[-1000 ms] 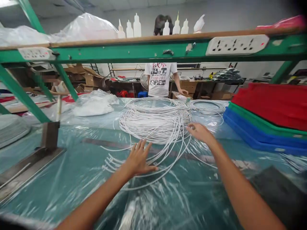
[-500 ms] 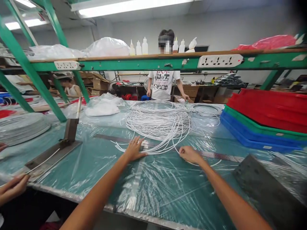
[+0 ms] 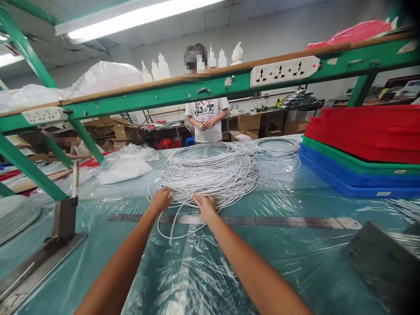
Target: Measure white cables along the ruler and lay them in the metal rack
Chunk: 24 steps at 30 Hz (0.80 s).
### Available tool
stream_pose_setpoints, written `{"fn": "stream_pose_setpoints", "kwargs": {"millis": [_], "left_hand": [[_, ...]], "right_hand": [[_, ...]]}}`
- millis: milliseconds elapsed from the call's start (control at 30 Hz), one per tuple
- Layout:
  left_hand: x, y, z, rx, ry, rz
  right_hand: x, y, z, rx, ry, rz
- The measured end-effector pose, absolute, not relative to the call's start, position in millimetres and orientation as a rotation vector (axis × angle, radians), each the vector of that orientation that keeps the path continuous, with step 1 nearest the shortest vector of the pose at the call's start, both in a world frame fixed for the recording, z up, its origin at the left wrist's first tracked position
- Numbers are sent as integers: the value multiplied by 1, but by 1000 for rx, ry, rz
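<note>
A large heap of coiled white cable (image 3: 213, 175) lies on the plastic-covered bench in front of me. At its near left edge my left hand (image 3: 161, 199) is closed on strands of the cable. My right hand (image 3: 205, 205) rests against the front of the coil with its fingers together, pinching the cable. A loose loop and a cable end hang toward me between and below the hands, lying across a long steel ruler (image 3: 278, 222). My fingers hide the exact strands they hold.
Stacked red, green and blue trays (image 3: 361, 144) stand at the right, near a dark metal block (image 3: 383, 258). A lever-handled cutter (image 3: 64, 223) is at the left. A green shelf beam (image 3: 164, 98) crosses above, and a person (image 3: 208, 120) stands behind the bench.
Both hands have moved to the coil's near edge, my right hand shifting left. Cable ends that lay by my left hand are now drawn into a loop. The view has turned right.
</note>
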State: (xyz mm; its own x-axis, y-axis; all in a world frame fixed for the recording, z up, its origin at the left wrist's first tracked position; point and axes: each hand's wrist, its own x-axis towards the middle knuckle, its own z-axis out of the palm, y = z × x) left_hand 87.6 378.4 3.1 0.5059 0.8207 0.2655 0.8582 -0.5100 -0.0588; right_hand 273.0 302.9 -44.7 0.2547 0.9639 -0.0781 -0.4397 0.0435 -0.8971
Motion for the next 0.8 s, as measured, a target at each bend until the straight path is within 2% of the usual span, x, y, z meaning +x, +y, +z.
{"fn": "stream_pose_setpoints", "kwargs": {"millis": [167,367,567,700,800], "left_hand": [[125,315,-11,-2655,-1230,-369],[124,260,-37,-2847,-1055,-185],[109,298,-18,-2811,-1053,-114],[96,350,5,-2691,-1257,-169],[82,379,20,-2420,-1553,-365]], "right_hand": [[259,308,-43,-944,-621,1244],[328,256,-49,-1161,-977,1453],[367,220,-45,-1342,-1436,1305],[335,230,-40,-1263,-1617,1137],[302,247,-30,-1156,-1688,1071]]}}
